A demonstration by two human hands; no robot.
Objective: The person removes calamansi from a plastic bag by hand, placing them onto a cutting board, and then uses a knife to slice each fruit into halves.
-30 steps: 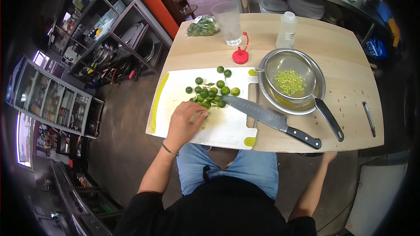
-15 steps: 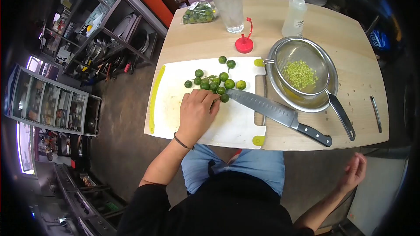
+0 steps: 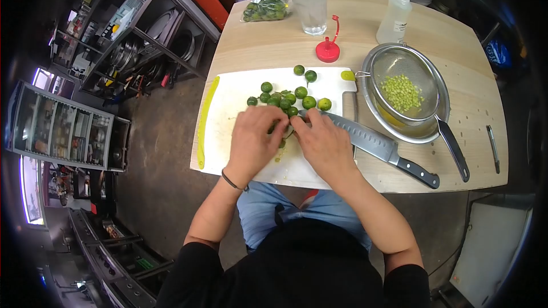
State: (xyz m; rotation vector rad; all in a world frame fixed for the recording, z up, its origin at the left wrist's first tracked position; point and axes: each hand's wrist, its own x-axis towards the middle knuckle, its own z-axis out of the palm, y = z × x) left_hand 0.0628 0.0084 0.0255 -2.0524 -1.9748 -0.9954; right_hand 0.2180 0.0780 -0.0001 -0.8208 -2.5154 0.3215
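Both hands are resting on the white cutting board [image 3: 228,137], close together, at the near edge of a pile of small green limes [image 3: 288,98]. The left hand [image 3: 255,140] is curling its fingers around something small between the two hands; I cannot tell exactly what it is gripping. The right hand [image 3: 324,144] is bending its fingers toward the same spot, and its grasp is also hidden from me. The limes are lying in the middle of the board, just beyond the fingertips. A big knife [image 3: 377,147] is lying just beside the right hand, its blade on the board. A metal strainer [image 3: 399,80] with pale green pieces is sitting in a bowl to the right.
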